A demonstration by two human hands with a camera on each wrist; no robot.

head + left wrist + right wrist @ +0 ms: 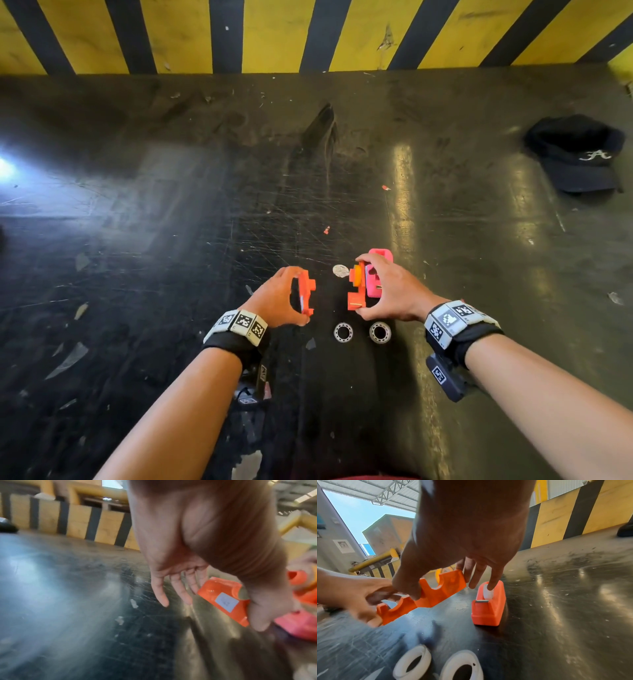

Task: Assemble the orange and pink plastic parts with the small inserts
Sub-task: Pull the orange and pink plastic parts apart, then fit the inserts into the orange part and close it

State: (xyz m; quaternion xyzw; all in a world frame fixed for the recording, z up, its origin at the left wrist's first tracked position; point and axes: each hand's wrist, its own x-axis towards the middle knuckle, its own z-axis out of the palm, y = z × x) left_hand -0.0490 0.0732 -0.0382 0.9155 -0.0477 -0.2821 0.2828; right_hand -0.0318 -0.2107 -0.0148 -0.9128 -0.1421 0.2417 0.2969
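My left hand [298,296] grips a flat orange half-shell [306,291] on edge between thumb and fingers; its white sticker side [224,600] shows in the left wrist view. My right hand [361,285] pinches a second orange half-shell [356,298], notched along its top [443,588], with an orange wheel [357,274] against it. A gap separates the two halves. Behind the right hand stands a pink dispenser body [376,279]; one right finger touches its top [488,605]. Two white rings [343,331] [380,332] lie flat near my wrists.
A silver disc [340,270] lies between the hands. Small orange chips [327,230] lie farther out. A black cap [579,154] sits at the far right. A yellow-and-black striped wall [308,34] bounds the scratched dark table [171,205] at the back.
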